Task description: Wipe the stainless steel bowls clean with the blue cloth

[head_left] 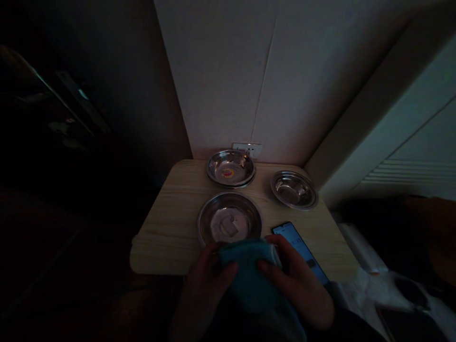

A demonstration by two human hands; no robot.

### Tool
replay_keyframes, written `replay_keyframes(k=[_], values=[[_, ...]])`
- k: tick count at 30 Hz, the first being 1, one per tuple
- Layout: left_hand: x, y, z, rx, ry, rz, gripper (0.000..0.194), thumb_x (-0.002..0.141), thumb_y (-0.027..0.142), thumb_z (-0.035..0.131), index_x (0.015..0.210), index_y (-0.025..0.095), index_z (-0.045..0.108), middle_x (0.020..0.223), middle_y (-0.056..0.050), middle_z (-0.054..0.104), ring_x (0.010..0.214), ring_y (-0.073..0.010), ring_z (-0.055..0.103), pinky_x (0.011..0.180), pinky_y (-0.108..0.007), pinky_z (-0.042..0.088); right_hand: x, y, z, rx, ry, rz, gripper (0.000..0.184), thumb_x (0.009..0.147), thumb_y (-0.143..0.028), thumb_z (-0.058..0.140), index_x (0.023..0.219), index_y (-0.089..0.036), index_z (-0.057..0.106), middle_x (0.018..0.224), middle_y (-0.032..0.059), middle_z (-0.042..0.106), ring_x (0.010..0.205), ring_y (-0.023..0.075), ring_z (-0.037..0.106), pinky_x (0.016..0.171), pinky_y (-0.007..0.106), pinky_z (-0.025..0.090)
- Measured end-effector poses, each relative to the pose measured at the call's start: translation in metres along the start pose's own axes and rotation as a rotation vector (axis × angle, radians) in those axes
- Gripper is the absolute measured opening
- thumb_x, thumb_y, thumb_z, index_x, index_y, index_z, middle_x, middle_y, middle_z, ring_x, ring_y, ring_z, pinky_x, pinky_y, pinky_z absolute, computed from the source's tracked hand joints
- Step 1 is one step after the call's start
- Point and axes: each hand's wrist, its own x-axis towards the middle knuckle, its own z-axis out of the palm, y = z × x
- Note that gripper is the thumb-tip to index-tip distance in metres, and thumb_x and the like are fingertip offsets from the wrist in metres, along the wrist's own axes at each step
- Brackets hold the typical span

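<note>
Both hands, left [210, 285] and right [295, 280], grasped the teal cloth [251, 275] at the desk's [167, 228] near edge; its long axis ran toward the person, slanting slightly rightward.

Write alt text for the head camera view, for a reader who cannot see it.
A left hand and a right hand hold a teal cloth-like item at the near edge of a dim wooden table. Beyond are a metal bowl, more metal bowls and a lit phone.
</note>
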Motion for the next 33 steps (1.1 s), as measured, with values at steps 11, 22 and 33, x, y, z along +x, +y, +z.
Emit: replay_keyframes(k=[11, 22, 33], values=[[0.011, -0.010, -0.029, 0.240, 0.445, 0.054, 0.039, 0.076, 0.058, 0.052, 0.083, 0.019, 0.057, 0.054, 0.004, 0.056, 0.045, -0.0116, 0.049, 0.046, -0.024, 0.040, 0.002, 0.007, -0.022, -0.385, 0.513, -0.493, 0.019, 0.081, -0.032, 0.058, 0.097, -0.023, 0.056, 0.092, 0.0049, 0.069, 0.081, 0.0221, 0.066, 0.065, 0.031, 0.055], [0.039, -0.029, -0.033, -0.019, 0.365, 0.035, 0.030, 0.071, 0.046, 0.059, 0.079, 0.017, 0.062, 0.075, -0.004, 0.065, 0.069, -0.0193, 0.060, 0.061, -0.030, 0.047, 0.021, 0.033, 0.043, -0.903, -0.005, -0.956, 0.019, 0.085, -0.030, 0.052, 0.100, -0.021, 0.060, 0.112, 0.0112, 0.066, 0.102, 0.0271, 0.062, 0.095, 0.050, 0.041], [0.037, -0.026, -0.032, -0.110, 0.232, 0.010, 0.023, 0.072, 0.042, 0.057, 0.069, 0.019, 0.058, 0.067, 0.001, 0.060, 0.064, -0.0154, 0.056, 0.062, -0.028, 0.046, 0.028, 0.006, 0.056, -0.802, -0.186, -0.489, 0.018, 0.085, -0.023, 0.052, 0.100, -0.018, 0.060, 0.097, 0.0088, 0.069, 0.086, 0.0236, 0.066, 0.075, 0.037, 0.054]])
